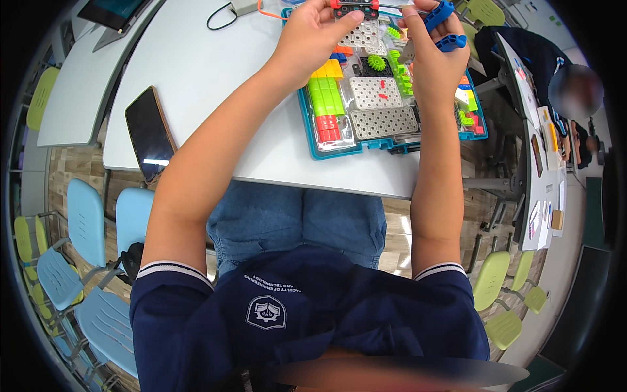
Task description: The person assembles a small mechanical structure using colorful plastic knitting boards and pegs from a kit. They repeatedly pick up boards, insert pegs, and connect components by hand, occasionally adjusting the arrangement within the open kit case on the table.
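At the far edge of the view, my left hand (317, 38) is closed on a small red and black block (356, 12), thumb on its near side. My right hand (436, 55) is closed round a tool with two blue handle-like parts (450, 43); its exact kind is partly hidden by the fingers. A thin metal shaft (390, 7) runs between the hands toward the block. Below both hands lies a teal case (323, 155) of building parts, with grey perforated plates (384, 123), a lime green gear (376, 63) and stacked yellow, green and red blocks (326, 98).
A phone (150, 134) lies on the white table (261, 160), left of my left forearm. A grey box with a black cable (222, 16) is at the far left. Blue chairs (85, 202) stand to the left, green chairs (493, 281) to the right. Another person (522, 49) is at the far right.
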`<state>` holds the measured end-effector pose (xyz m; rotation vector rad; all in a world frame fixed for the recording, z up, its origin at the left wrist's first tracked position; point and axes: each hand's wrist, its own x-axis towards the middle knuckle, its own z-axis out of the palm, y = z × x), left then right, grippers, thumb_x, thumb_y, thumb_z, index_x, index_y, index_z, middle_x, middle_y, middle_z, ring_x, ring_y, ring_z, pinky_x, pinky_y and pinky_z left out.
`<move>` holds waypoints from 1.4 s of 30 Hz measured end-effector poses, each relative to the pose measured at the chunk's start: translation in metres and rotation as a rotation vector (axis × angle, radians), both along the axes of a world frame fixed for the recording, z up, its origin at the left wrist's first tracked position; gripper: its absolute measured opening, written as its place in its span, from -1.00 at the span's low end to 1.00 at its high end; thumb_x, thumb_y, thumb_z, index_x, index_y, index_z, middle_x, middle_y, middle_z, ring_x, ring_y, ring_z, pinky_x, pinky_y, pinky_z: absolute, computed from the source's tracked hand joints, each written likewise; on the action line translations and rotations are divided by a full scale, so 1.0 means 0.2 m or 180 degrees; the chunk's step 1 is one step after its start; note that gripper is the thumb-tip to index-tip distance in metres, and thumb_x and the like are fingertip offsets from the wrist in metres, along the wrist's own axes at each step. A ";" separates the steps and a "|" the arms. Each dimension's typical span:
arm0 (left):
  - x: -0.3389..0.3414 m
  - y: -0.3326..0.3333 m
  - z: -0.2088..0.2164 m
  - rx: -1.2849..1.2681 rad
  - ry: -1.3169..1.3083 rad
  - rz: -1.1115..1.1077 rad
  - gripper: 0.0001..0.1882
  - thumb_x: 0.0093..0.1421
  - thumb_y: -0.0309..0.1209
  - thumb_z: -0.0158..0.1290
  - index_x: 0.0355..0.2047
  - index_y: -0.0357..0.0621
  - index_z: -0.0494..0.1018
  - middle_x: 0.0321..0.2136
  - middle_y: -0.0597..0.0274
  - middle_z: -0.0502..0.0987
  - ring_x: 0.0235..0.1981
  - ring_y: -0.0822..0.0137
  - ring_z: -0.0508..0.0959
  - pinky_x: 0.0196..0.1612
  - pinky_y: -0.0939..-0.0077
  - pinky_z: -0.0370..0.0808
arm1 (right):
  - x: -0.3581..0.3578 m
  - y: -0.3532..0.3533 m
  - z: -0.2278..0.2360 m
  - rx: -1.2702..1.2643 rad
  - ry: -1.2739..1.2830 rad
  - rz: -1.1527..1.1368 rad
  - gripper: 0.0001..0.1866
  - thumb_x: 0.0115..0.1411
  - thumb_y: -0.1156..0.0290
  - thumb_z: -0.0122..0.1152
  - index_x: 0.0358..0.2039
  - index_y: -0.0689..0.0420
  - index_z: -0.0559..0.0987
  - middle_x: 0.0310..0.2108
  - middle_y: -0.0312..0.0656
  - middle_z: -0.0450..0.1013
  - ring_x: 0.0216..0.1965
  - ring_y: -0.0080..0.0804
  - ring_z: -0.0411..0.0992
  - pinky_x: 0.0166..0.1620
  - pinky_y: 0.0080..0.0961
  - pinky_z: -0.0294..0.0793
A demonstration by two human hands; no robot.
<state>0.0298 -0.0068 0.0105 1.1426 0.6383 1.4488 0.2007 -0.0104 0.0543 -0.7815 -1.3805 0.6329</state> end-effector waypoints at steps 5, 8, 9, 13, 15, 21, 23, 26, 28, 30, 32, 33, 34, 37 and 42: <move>0.01 0.01 0.00 0.0340 0.0080 0.0166 -0.73 0.38 -0.59 0.08 0.04 -0.35 0.36 -0.02 0.10 0.59 0.00 0.39 0.59 0.09 0.50 0.56 | 0.01 -0.01 -0.01 -0.0222 -0.0117 0.0057 -0.78 0.27 0.52 0.35 -0.10 0.24 0.54 -0.35 -0.31 0.53 -0.34 -0.62 0.50 -0.25 -0.68 0.45; 0.02 0.00 0.00 0.0377 0.0010 0.0133 -0.73 0.37 -0.61 0.08 0.04 -0.36 0.35 -0.02 0.08 0.59 -0.02 0.39 0.61 0.08 0.50 0.58 | 0.00 0.01 -0.03 -0.0315 -0.0117 0.0137 -0.76 0.27 0.51 0.35 -0.08 0.25 0.55 -0.37 -0.31 0.53 -0.36 -0.63 0.49 -0.27 -0.67 0.44; 0.02 -0.01 0.00 0.0387 -0.0021 0.0126 -0.73 0.37 -0.61 0.08 0.04 -0.36 0.35 -0.03 0.07 0.59 -0.02 0.39 0.61 0.08 0.50 0.58 | -0.01 0.01 -0.04 -0.0339 -0.0102 0.0161 -0.75 0.27 0.50 0.35 -0.08 0.25 0.55 -0.37 -0.32 0.53 -0.36 -0.63 0.49 -0.27 -0.67 0.44; 0.01 -0.02 0.01 0.0359 0.0103 0.0215 -0.73 0.37 -0.60 0.09 0.04 -0.36 0.35 -0.03 0.07 0.59 -0.02 0.38 0.61 0.06 0.50 0.59 | 0.00 0.03 -0.04 -0.0273 -0.0285 0.0127 -0.74 0.29 0.48 0.34 -0.04 0.26 0.56 -0.33 -0.30 0.54 -0.36 -0.64 0.48 -0.26 -0.67 0.44; 0.00 -0.02 0.02 0.0303 0.0197 0.0352 -0.72 0.36 -0.60 0.10 0.04 -0.36 0.35 -0.03 0.06 0.59 -0.02 0.37 0.61 0.06 0.50 0.59 | 0.00 0.04 -0.04 -0.0245 -0.0060 0.0124 -0.74 0.31 0.48 0.32 -0.03 0.27 0.57 -0.32 -0.31 0.54 -0.35 -0.64 0.47 -0.26 -0.67 0.44; 0.00 -0.01 0.02 0.0465 0.0042 0.0336 -0.72 0.35 -0.59 0.11 0.04 -0.36 0.36 -0.03 0.05 0.59 -0.02 0.36 0.62 0.08 0.50 0.58 | 0.04 0.05 -0.02 -0.0243 0.0360 0.0242 -0.76 0.33 0.50 0.29 -0.02 0.26 0.56 -0.36 -0.34 0.50 -0.40 -0.64 0.42 -0.28 -0.66 0.40; 0.00 -0.01 0.02 0.0470 0.0091 0.0356 -0.72 0.35 -0.60 0.11 0.03 -0.36 0.36 -0.03 0.05 0.59 -0.02 0.36 0.62 0.08 0.50 0.58 | 0.05 0.06 -0.03 -0.0348 0.0326 0.0266 -0.76 0.32 0.50 0.30 -0.03 0.26 0.56 -0.38 -0.35 0.49 -0.41 -0.64 0.41 -0.29 -0.67 0.40; 0.00 -0.02 0.02 0.0422 0.0164 0.0358 -0.73 0.35 -0.60 0.11 0.02 -0.36 0.37 -0.03 0.06 0.59 -0.02 0.36 0.62 0.08 0.50 0.58 | 0.06 0.06 -0.03 -0.0405 0.0351 0.0338 -0.76 0.31 0.51 0.30 -0.03 0.25 0.56 -0.40 -0.35 0.49 -0.42 -0.64 0.41 -0.29 -0.67 0.39; 0.00 -0.02 0.02 0.0416 0.0162 0.0340 -0.74 0.35 -0.61 0.10 0.02 -0.36 0.37 -0.03 0.06 0.60 -0.02 0.36 0.62 0.08 0.50 0.58 | 0.06 0.06 -0.04 -0.0406 0.0340 0.0370 -0.76 0.31 0.51 0.30 -0.03 0.25 0.56 -0.41 -0.35 0.49 -0.42 -0.64 0.41 -0.29 -0.67 0.39; 0.00 -0.02 0.02 0.0455 0.0111 0.0306 -0.75 0.35 -0.62 0.10 0.01 -0.36 0.37 -0.03 0.06 0.60 -0.02 0.36 0.62 0.07 0.50 0.58 | 0.06 0.06 -0.04 -0.0403 0.0279 0.0368 -0.75 0.31 0.50 0.31 -0.03 0.25 0.55 -0.41 -0.35 0.48 -0.42 -0.63 0.40 -0.29 -0.66 0.39; 0.00 -0.02 0.02 0.0456 0.0139 0.0342 -0.75 0.35 -0.62 0.10 0.01 -0.36 0.37 -0.04 0.06 0.60 -0.02 0.37 0.62 0.07 0.50 0.59 | 0.06 0.06 -0.04 -0.0414 0.0290 0.0422 -0.75 0.31 0.50 0.31 -0.03 0.25 0.55 -0.40 -0.35 0.48 -0.41 -0.63 0.41 -0.29 -0.66 0.39; 0.00 -0.02 0.02 0.0457 0.0154 0.0360 -0.74 0.35 -0.62 0.10 0.01 -0.36 0.37 -0.04 0.06 0.60 -0.02 0.37 0.62 0.07 0.50 0.59 | 0.06 0.06 -0.04 -0.0420 0.0295 0.0449 -0.74 0.31 0.49 0.31 -0.02 0.25 0.55 -0.40 -0.35 0.48 -0.41 -0.63 0.41 -0.29 -0.66 0.39; 0.00 -0.02 0.02 0.0438 0.0150 0.0356 -0.74 0.35 -0.62 0.11 0.01 -0.36 0.38 -0.04 0.07 0.60 -0.03 0.37 0.62 0.07 0.50 0.59 | 0.06 0.06 -0.04 -0.0412 0.0293 0.0470 -0.74 0.31 0.49 0.31 -0.02 0.26 0.54 -0.40 -0.34 0.48 -0.41 -0.62 0.41 -0.28 -0.66 0.39; 0.00 -0.03 0.03 0.0406 0.0114 0.0333 -0.74 0.34 -0.62 0.12 0.01 -0.36 0.39 -0.05 0.08 0.60 -0.03 0.36 0.62 0.07 0.50 0.59 | 0.06 0.07 -0.05 -0.0407 0.0300 0.0522 -0.73 0.31 0.49 0.31 -0.02 0.27 0.53 -0.39 -0.34 0.49 -0.40 -0.62 0.41 -0.28 -0.65 0.39; -0.01 -0.03 0.04 0.0342 0.0076 0.0281 -0.71 0.32 -0.62 0.15 0.01 -0.36 0.40 -0.06 0.09 0.60 -0.03 0.36 0.62 0.07 0.49 0.60 | 0.06 0.07 -0.05 -0.0447 0.0358 0.0532 -0.72 0.31 0.50 0.31 -0.01 0.29 0.53 -0.39 -0.32 0.49 -0.40 -0.61 0.41 -0.27 -0.65 0.40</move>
